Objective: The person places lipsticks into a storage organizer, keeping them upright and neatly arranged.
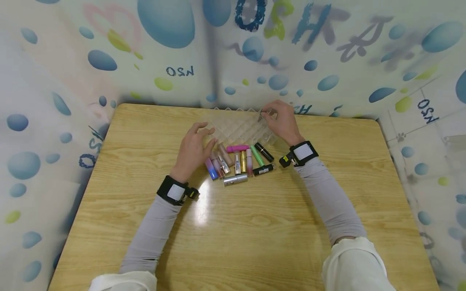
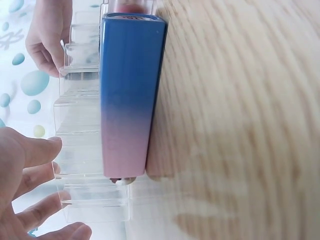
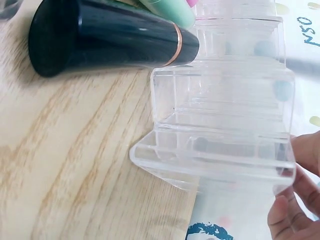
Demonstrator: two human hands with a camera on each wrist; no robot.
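Observation:
A clear zigzag-edged organizer stands at the back of the table. My right hand is at its back right end, thumb and fingers pinching the top of a dark lipstick tube, which shows blurred through the plastic of a slot. At the left end, my left hand has its fingers spread and loosely bent, fingertips right at the organizer's edge. Several lipsticks lie in front, among them a blue-to-pink tube by the left hand, a black tube and a green tube nearer the right.
A pink tube lies crosswise along the organizer's front. The silver tube and another black tube are closest to me. Behind the wooden table rises a patterned wall covering.

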